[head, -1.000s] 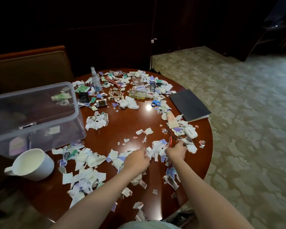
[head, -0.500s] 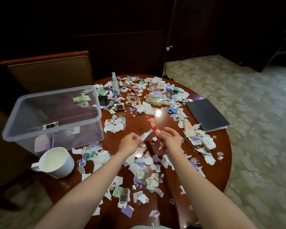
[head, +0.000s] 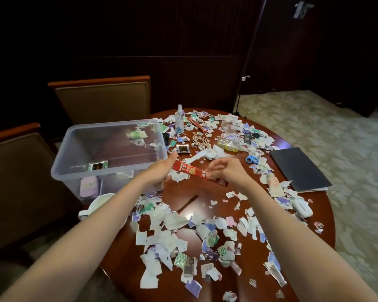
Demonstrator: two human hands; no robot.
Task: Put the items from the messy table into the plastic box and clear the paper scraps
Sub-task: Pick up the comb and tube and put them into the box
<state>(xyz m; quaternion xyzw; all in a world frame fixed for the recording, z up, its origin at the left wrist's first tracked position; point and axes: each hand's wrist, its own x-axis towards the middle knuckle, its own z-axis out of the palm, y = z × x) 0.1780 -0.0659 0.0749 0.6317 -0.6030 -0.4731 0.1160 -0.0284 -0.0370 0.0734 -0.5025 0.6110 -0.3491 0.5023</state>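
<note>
A clear plastic box (head: 74, 171) stands at the left of the round wooden table (head: 207, 190), with a few small items inside. Torn paper scraps (head: 168, 221) lie all over the tabletop. A long red sachet (head: 190, 170) hangs above the table just right of the box. My right hand (head: 226, 173) pinches its right end, over a second dark red piece. My left hand (head: 160, 172) grips its left end, thumb raised. A white strip (head: 194, 158) sticks out just behind the sachet; whether my left hand holds it too is unclear.
A white mug (head: 100, 202) sits under my left forearm. Farther back lie a spray bottle (head: 179, 120), a coiled cable (head: 200, 139) and blue scissors (head: 252, 159). A dark notebook (head: 297, 168) and a white case (head: 301, 207) sit right. Two chairs (head: 105, 101) stand behind.
Both hands rose from the scraps near the front edge and moved toward the box. The red sachet was picked up, and my left hand now meets its left end.
</note>
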